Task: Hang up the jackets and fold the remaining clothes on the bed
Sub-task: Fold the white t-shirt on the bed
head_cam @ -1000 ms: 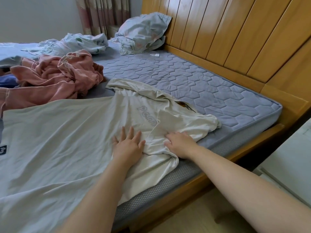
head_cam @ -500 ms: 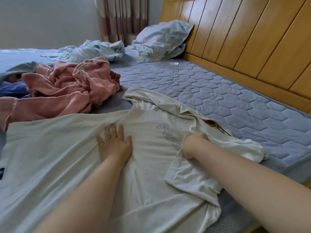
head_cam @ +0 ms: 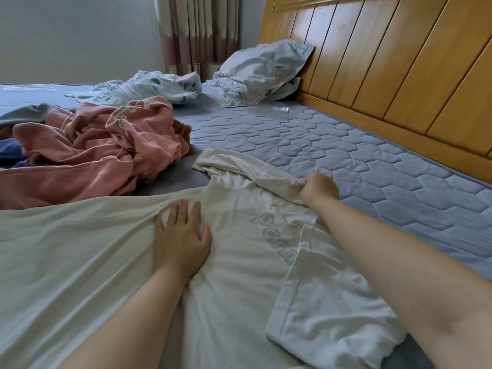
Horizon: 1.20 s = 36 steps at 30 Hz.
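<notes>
A white shirt [head_cam: 93, 249] lay spread over the near part of the mattress [head_cam: 346, 161], its top end pointing toward the headboard [head_cam: 399, 62] on the right. One short sleeve [head_cam: 327, 302] was folded in over the shirt's body near the mattress's near edge, just beside grey printed letters on the chest.

The left hand [head_cam: 181, 235] lay flat on the middle of the shirt, fingers straight and a little spread, palm pressing the cloth down. The right hand [head_cam: 318, 189] was farther out, at the shirt's far side, its fingers curled tight round a bunched fold of the white cloth — the knuckles faced the camera, so the fingertips themselves were hidden.

Behind the shirt, toward the left side of the mattress, a pink garment [head_cam: 93, 155] sat in a crumpled heap, touching the shirt's far edge. Well beyond it a rumpled leaf-print sheet [head_cam: 159, 86] lay near the far end, and a pillow [head_cam: 263, 67] in the same print leaned against the headboard — close to the curtain [head_cam: 197, 30] in the corner.
</notes>
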Tool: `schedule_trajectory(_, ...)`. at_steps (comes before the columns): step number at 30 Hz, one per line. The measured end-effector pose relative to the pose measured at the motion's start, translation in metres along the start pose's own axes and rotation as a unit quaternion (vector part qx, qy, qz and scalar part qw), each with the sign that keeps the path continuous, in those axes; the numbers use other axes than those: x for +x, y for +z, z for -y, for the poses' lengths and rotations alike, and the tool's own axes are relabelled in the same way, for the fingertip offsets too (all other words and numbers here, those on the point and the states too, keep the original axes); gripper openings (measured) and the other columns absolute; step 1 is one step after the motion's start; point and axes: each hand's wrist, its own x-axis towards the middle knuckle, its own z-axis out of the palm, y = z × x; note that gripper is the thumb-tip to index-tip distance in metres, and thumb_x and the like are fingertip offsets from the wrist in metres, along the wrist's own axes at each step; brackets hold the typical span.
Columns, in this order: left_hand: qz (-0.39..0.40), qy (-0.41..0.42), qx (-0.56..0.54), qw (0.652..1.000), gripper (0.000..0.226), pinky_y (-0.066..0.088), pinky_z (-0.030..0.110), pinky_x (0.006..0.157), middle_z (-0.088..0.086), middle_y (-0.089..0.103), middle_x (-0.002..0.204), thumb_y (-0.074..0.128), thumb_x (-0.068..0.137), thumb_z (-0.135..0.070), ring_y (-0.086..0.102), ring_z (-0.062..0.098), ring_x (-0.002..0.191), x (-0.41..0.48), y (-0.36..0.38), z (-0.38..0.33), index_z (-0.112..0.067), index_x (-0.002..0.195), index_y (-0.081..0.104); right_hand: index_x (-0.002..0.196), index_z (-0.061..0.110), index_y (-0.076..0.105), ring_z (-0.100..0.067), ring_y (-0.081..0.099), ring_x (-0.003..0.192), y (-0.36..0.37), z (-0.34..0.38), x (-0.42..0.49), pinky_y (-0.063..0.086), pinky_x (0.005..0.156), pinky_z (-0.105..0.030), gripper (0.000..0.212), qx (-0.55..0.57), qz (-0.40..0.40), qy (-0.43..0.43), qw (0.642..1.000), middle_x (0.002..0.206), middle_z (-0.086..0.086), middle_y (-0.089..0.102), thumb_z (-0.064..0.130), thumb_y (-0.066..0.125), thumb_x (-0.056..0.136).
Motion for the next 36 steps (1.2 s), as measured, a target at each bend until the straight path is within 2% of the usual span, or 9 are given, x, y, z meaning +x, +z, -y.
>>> schedule_trajectory(3,-0.006,0.022,0.005,1.000,0.085,0.004,0.050,0.117,0.003,0.012,0.160,0.000,0.073,-0.053,0.007,0.020,0.148,0.000,0.000,-0.001,-0.026,0.152,0.017,0.111,0.004,0.066,-0.033,0.055,0.110,-0.017,-0.021,0.023,0.045,0.087,-0.035,0.027,0.045,-0.133,0.104,0.985,0.120,-0.017,0.058,0.011,0.047,0.094)
schedule_trajectory(7,-0.002,0.024,0.006,1.000,0.086,0.001,0.049,0.117,0.001,0.007,0.161,-0.002,0.072,-0.055,0.004,0.019,0.148,0.000,0.001,-0.002,-0.028,0.152,0.015,0.112,0.002,0.062,-0.034,0.059,0.109,-0.028,-0.055,0.044,0.046,0.085,-0.038,0.024,0.122,-0.126,0.241,0.955,0.117,-0.019,0.063,0.006,0.045,0.097)
schedule_trajectory(14,0.043,0.014,0.037,0.998,0.092,0.000,0.048,0.117,-0.002,0.004,0.161,-0.011,0.066,-0.057,0.001,0.016,0.148,0.006,0.005,-0.003,-0.032,0.153,0.008,0.133,0.016,0.052,-0.028,0.032,0.131,-0.006,-0.025,0.038,0.019,0.112,-0.046,0.044,-0.181,-0.068,-0.013,0.981,0.142,-0.008,0.040,0.016,0.026,0.098)
schedule_trajectory(19,0.050,0.018,0.035,0.998,0.092,-0.002,0.048,0.116,-0.001,0.003,0.161,-0.011,0.066,-0.058,0.000,0.017,0.148,0.009,0.006,-0.005,-0.032,0.153,0.007,0.115,0.005,0.056,-0.030,0.040,0.122,0.002,0.043,0.030,0.032,0.101,-0.034,0.033,0.080,-0.045,-0.216,0.972,0.131,-0.015,0.047,0.007,0.046,0.084)
schedule_trajectory(23,0.051,0.017,0.033,0.998,0.091,-0.002,0.048,0.117,-0.001,0.003,0.161,-0.009,0.067,-0.057,0.001,0.017,0.148,0.007,0.007,-0.004,-0.032,0.153,0.007,0.105,0.021,0.070,-0.030,0.026,0.137,0.014,0.100,0.020,0.017,0.114,-0.034,0.029,0.096,0.070,-0.243,0.963,0.150,-0.010,0.032,0.014,0.050,0.086)
schedule_trajectory(26,0.043,0.014,0.025,0.999,0.089,-0.002,0.047,0.117,-0.001,0.005,0.161,-0.007,0.068,-0.057,0.002,0.016,0.148,0.008,0.008,-0.001,-0.033,0.152,0.010,0.120,0.021,0.064,-0.032,0.034,0.132,0.028,0.124,0.025,0.025,0.112,-0.038,0.038,0.065,0.123,-0.186,0.973,0.142,-0.012,0.042,0.022,0.050,0.084)
schedule_trajectory(29,0.041,0.016,0.023,0.999,0.088,-0.002,0.047,0.117,-0.001,0.006,0.161,-0.005,0.069,-0.057,0.002,0.016,0.148,0.007,0.007,-0.001,-0.033,0.152,0.011,0.115,0.010,0.065,-0.034,0.048,0.119,0.026,0.132,0.029,0.040,0.102,-0.037,0.037,0.197,0.066,-0.112,0.972,0.121,-0.016,0.060,0.019,0.051,0.083)
schedule_trajectory(32,0.042,0.020,0.020,0.999,0.088,-0.001,0.047,0.117,0.000,0.008,0.161,-0.003,0.069,-0.057,0.003,0.017,0.148,0.006,0.004,-0.001,-0.032,0.152,0.014,0.089,0.006,0.071,-0.028,0.061,0.089,0.002,0.130,0.022,0.042,0.072,-0.027,0.020,0.342,-0.082,-0.077,0.933,0.092,-0.015,0.070,0.012,0.053,0.084)
schedule_trajectory(36,0.000,0.020,0.018,1.000,0.077,0.017,0.053,0.114,0.010,0.032,0.153,0.016,0.076,-0.047,0.027,0.025,0.143,0.005,0.000,-0.003,-0.021,0.145,0.039,0.107,0.009,0.058,-0.017,0.055,0.080,-0.037,0.116,-0.003,0.037,0.066,-0.019,0.027,0.470,-0.124,-0.042,0.873,0.091,-0.003,0.062,0.001,0.055,0.081)
